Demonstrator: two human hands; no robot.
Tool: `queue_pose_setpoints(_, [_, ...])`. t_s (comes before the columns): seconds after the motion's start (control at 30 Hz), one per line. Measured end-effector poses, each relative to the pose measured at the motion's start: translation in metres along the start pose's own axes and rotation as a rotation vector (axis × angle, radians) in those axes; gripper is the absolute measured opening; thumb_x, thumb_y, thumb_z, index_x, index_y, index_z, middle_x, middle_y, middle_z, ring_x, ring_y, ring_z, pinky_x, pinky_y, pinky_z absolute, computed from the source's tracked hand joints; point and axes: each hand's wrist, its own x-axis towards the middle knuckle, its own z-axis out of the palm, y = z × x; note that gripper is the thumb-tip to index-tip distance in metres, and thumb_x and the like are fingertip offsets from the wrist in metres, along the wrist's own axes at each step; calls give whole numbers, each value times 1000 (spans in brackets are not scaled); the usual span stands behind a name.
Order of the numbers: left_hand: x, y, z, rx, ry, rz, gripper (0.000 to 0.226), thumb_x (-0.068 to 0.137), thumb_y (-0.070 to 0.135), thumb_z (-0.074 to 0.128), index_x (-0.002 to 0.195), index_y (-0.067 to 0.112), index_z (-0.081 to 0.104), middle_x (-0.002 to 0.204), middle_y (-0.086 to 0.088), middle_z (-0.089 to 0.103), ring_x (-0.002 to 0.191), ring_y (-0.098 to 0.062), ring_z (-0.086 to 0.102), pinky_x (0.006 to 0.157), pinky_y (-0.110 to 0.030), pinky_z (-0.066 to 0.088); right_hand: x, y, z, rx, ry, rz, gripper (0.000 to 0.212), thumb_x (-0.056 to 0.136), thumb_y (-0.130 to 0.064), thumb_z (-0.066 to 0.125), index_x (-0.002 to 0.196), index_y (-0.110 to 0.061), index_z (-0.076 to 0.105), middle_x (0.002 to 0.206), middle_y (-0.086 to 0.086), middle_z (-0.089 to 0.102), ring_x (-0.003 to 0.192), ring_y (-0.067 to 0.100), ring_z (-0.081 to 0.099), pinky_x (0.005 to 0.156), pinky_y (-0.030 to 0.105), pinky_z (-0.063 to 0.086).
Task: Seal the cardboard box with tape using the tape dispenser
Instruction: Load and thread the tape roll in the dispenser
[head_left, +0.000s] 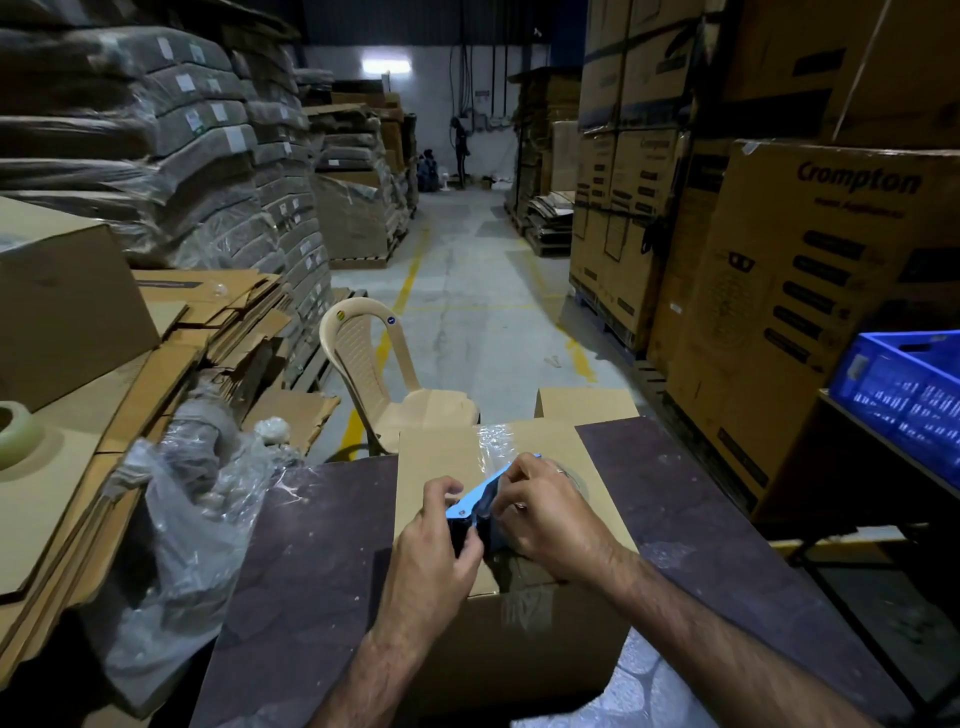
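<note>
Gripping the blue tape dispenser at lower centre, left hand and right hand both curl round it; it rests atop the cardboard box; clear tape runs along the seam.

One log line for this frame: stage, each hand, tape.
stage: taping cardboard box top | left hand: grips tape dispenser | right hand: grips tape dispenser | tape: strip along top

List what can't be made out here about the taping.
All in the head view:
1. The roll and tape end on the dispenser are mostly covered by the right hand.
2. Its handle is wrapped by the left hand.
3. The near seam of the box lies under both hands, so where the tape ends is unclear.
4. The spare roll is cut by the left edge.
5. The figure down the aisle is too small and dark.
</note>
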Motion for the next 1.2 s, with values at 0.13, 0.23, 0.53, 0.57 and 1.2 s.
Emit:
queue_pose_setpoints(0.13, [3,2,-6,21,-5,60,35,90,17,61,119,21,43,104,4,61,87,-5,60,64,-5,45,-3,-4,-2,-4,56,-15,11,87,-19,61,92,-17,71,98,-8,45,96,14,47,80,30,46])
queue_pose_setpoints(0.23, [9,6,-14,86,67,179,33,87,10,64,116,15,50,106,1,61,92,-6,56,74,-8,40,-3,-12,-8,64,166,-34,4,85,-15,64,88,-13,67,94,-7,45,91,15,49,76,28,48])
queue_pose_setpoints(0.53, [20,11,-37,7,112,275,32,91,7,58,114,25,44,101,12,50,85,2,50,72,2,39,-3,-24,-8,380,294,126,15,83,-7,67,75,-19,62,86,-4,51,84,0,50,69,4,38])
queue_pose_setpoints(0.57, [19,10,-36,-26,127,244,30,92,8,58,114,25,45,101,12,51,84,2,52,72,2,41,-3,-25,-7,399,301,138,16,83,-7,67,75,-19,62,86,-3,51,84,-1,50,69,3,38])
queue_pose_setpoints(1.2, [9,-1,-23,20,377,200,24,81,7,72,103,12,63,112,-2,62,105,-9,55,87,-12,44,4,-33,-8,438,247,238,23,85,-9,65,67,-22,60,85,-6,51,78,-5,49,67,0,35])
